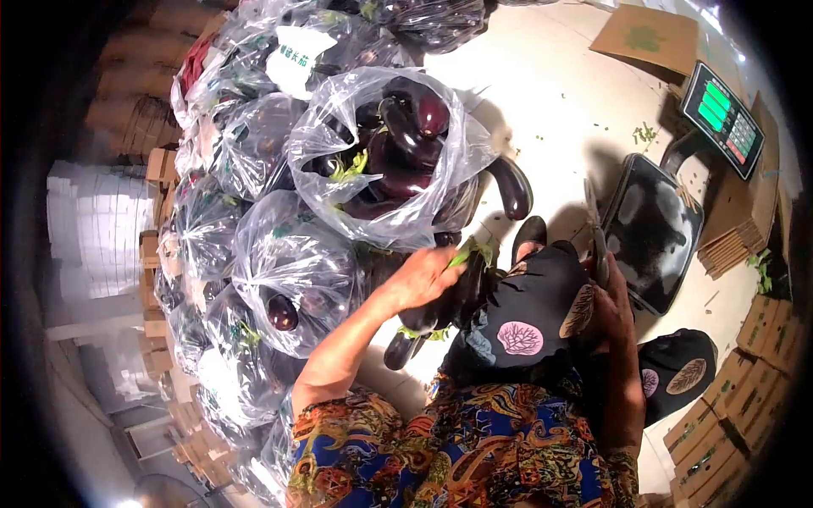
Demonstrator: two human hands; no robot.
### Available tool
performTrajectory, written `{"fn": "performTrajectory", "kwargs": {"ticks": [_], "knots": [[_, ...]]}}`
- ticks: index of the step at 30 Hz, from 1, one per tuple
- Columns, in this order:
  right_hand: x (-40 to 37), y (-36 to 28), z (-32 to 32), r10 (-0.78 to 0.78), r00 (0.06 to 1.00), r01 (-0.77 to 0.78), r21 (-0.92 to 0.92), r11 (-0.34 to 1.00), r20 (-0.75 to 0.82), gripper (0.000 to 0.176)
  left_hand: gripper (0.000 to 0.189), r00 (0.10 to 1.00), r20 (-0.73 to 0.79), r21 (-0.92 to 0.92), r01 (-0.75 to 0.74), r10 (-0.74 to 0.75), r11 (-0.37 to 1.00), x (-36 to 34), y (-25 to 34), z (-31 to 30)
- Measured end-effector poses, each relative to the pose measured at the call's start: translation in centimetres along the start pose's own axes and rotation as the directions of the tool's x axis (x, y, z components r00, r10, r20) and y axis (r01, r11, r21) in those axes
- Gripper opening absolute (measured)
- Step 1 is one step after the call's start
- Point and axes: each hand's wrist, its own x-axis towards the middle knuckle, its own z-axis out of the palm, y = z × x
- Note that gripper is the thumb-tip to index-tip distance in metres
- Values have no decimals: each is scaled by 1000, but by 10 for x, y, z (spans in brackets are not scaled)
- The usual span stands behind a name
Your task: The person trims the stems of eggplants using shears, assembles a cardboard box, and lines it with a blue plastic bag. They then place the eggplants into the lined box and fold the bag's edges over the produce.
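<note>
Pale concrete floor (pixel 559 93), warehouse-type room, goods piled on the left and right edges. Person crouched low, black trouser knee with a pink leaf print (pixel 533 313) in the middle.

Left hand (pixel 423 275): fingers curled shut around a bunch of dark purple eggplants with green stems (pixel 440 315). The bunch hangs just left of the knee, its tips near the floor.

Right hand (pixel 611 300): fingers closed on the lower end of a thin grey metal cutting tool (pixel 595 233), blade pointing up. Knife or shears, cannot tell.

Just beyond the right hand, a black square weighing-scale platform (pixel 656 229) sits on the floor. Its tilted display head with green digits (pixel 720 114) stands further back.

Beyond the left hand, an open clear plastic bag full of purple eggplants (pixel 389 152). One loose dark eggplant (pixel 511 186) lies on the floor against the bag's right side.

More clear plastic bags of eggplants (pixel 279 271) are heaped left of it and behind. One far bag has a white label with green print (pixel 296 59).

Green stem scraps (pixel 645 133) are scattered on the floor near the scale.

Brown cardboard cartons (pixel 720 432) are stacked at the right edge. A flat brown cardboard sheet (pixel 648 35) lies far back. Stacks of white flat material (pixel 89 229) stand at far left.
</note>
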Motion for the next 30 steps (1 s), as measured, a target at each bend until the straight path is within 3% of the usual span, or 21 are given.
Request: {"fn": "performTrajectory", "kwargs": {"ticks": [3,4,5,8,10,12,13,14,15,16,17,18,20,21,22,25,28,30], "knots": [[0,13,0,-52,999,50,-106,993,-13,47,37,980,42,118,186,-192,975,-62,-78,55],[1,8,-1,27,1000,-27,-37,999,-1,51,39,962,54,156,256,-267,954,-82,-99,76],[1,4,0,108,994,-108,31,994,16,55,37,962,41,178,260,-271,949,-100,-113,95],[5,48,-12,101,995,-101,-30,994,10,66,29,954,-2,184,295,-299,938,-99,-117,107],[6,38,-6,70,996,-66,-75,995,51,70,26,900,64,232,408,-432,883,-91,-119,107],[5,42,-8,56,997,-47,-161,986,49,73,27,944,269,299,106,-190,948,-86,-140,101],[6,56,-17,57,998,-48,-233,971,31,74,31,875,380,207,236,-300,949,-85,-153,106],[5,66,-20,78,997,-74,-210,975,15,75,28,874,314,-122,423,-370,898,-94,-157,118],[3,76,-23,100,995,-98,-186,978,-1,76,27,950,258,20,178,-177,984,-101,-167,131],[1,85,-26,121,992,-123,-160,979,-17,77,26,973,228,176,-65,24,982,-111,-175,145],[3,94,-28,130,991,-129,-19,991,30,77,24,875,307,59,374,-373,926,-102,-144,141],[5,97,-29,131,991,-130,-39,991,33,77,24,932,140,91,325,-335,941,-113,-156,167],[3,103,-34,141,990,-138,-77,987,25,77,20,967,246,425,-52,-60,904,-131,-172,200],[1,105,-36,151,988,-148,-90,985,26,77,16,996,88,346,-29,-1,938,-135,-166,207],[3,106,-36,161,987,-158,-97,983,28,77,15,954,13,15,299,-299,954,-138,-163,211],[2,113,-37,168,985,-164,-111,980,27,77,20,925,-195,63,345,-327,937,-145,-147,218],[1,117,-39,162,986,-158,-116,981,28,77,22,915,-111,249,403,-388,881,-143,-114,184],[1,121,-40,155,988,-151,-115,982,25,77,21,842,-109,89,538,-528,839,-121,-68,128]]}}
